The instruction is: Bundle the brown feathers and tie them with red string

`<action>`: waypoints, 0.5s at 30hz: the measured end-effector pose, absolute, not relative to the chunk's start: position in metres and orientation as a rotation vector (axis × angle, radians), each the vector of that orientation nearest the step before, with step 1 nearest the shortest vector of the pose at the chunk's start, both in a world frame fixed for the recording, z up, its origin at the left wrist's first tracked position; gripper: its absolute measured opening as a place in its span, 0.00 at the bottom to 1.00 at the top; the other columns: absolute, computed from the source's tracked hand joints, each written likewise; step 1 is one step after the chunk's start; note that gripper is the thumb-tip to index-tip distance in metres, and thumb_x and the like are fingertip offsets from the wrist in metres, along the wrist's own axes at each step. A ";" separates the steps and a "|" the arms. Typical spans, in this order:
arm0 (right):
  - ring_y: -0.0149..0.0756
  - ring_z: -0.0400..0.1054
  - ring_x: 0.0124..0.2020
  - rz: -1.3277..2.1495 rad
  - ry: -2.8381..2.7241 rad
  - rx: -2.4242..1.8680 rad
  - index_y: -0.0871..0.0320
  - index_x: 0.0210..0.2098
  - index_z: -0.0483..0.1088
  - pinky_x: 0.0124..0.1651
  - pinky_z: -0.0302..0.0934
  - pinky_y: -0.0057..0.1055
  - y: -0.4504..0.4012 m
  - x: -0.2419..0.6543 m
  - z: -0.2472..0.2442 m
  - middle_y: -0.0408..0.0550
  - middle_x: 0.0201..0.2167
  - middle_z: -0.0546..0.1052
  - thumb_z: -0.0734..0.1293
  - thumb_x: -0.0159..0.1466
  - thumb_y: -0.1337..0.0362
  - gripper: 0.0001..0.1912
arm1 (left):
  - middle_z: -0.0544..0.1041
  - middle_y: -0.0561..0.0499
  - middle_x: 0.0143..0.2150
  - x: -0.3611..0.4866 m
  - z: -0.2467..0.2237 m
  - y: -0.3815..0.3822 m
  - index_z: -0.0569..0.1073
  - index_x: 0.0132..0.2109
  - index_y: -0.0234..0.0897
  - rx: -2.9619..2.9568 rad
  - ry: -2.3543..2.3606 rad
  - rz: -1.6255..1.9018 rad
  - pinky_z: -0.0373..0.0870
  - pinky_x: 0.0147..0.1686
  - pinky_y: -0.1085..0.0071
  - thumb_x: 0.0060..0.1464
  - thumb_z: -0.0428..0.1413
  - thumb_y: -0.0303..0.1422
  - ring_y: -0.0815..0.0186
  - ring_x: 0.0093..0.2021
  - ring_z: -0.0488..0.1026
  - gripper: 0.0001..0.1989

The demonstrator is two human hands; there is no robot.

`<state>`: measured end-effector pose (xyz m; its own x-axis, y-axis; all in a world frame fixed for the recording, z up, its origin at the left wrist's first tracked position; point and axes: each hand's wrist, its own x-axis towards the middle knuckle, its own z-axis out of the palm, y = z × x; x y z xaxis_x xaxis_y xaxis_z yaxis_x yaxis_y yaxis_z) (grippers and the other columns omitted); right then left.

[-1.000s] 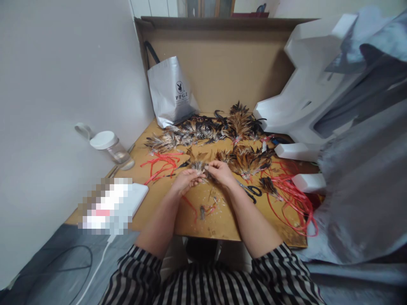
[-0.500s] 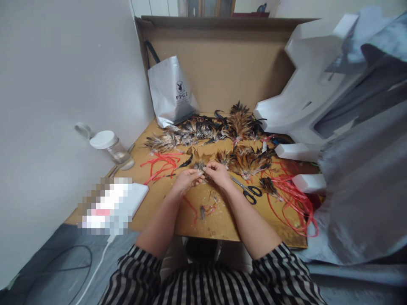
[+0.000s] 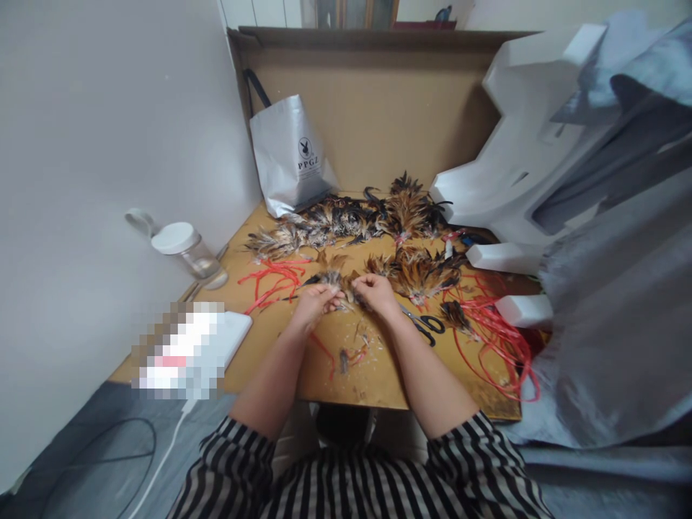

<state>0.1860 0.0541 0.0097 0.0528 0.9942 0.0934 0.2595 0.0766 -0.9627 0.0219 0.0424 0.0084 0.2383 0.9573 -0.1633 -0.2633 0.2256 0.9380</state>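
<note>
Between the fingers of my left hand [image 3: 318, 303] is a small bunch of brown feathers [image 3: 331, 270], its tips fanning away from me. My right hand [image 3: 377, 294] is closed in a pinch on a brown feather [image 3: 349, 282], a little right of the bunch. Just beyond my right hand lies a pile of brown and black feathers [image 3: 424, 270]. Partly behind my right wrist are black-handled scissors [image 3: 427, 323]. Red plastic strips [image 3: 275, 277] lie beyond my left hand, and feather scraps [image 3: 346, 359] are scattered on the table between my forearms.
A long row of feathers [image 3: 346, 220] crosses the back of the table [image 3: 259, 367], before a silver bag [image 3: 292, 155]. More red strips [image 3: 502, 346] lie right, beside white foam pieces [image 3: 522, 311]. A lidded bottle [image 3: 189, 252] and a blurred-out device [image 3: 232, 339] are left.
My hands have moved slightly apart, the right one going right and partly covering the scissors. The feathers that were together between them now show as a left bunch and a separate right piece.
</note>
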 end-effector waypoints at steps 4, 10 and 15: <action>0.28 0.60 0.21 0.636 -1.721 -1.646 0.61 0.22 0.70 0.25 0.50 0.24 0.054 0.193 0.007 0.44 0.19 0.71 0.62 0.52 0.57 0.13 | 0.76 0.46 0.26 0.021 0.009 0.044 0.72 0.29 0.28 0.853 0.927 1.126 0.60 0.19 0.81 0.40 0.61 0.34 0.77 0.20 0.66 0.12; 0.33 0.65 0.27 0.398 -1.947 -1.912 0.57 0.26 0.72 0.28 0.50 0.26 0.043 0.180 0.008 0.48 0.25 0.75 0.63 0.52 0.56 0.12 | 0.76 0.45 0.27 0.021 0.005 0.046 0.72 0.30 0.28 0.846 0.906 1.133 0.61 0.20 0.81 0.39 0.62 0.34 0.76 0.21 0.66 0.12; 0.31 0.65 0.25 0.465 -1.863 -1.817 0.58 0.23 0.71 0.28 0.51 0.25 0.047 0.181 0.003 0.47 0.23 0.74 0.63 0.51 0.62 0.07 | 0.76 0.45 0.27 0.020 0.004 0.047 0.73 0.30 0.27 0.853 0.912 1.129 0.62 0.20 0.81 0.39 0.61 0.34 0.76 0.21 0.67 0.12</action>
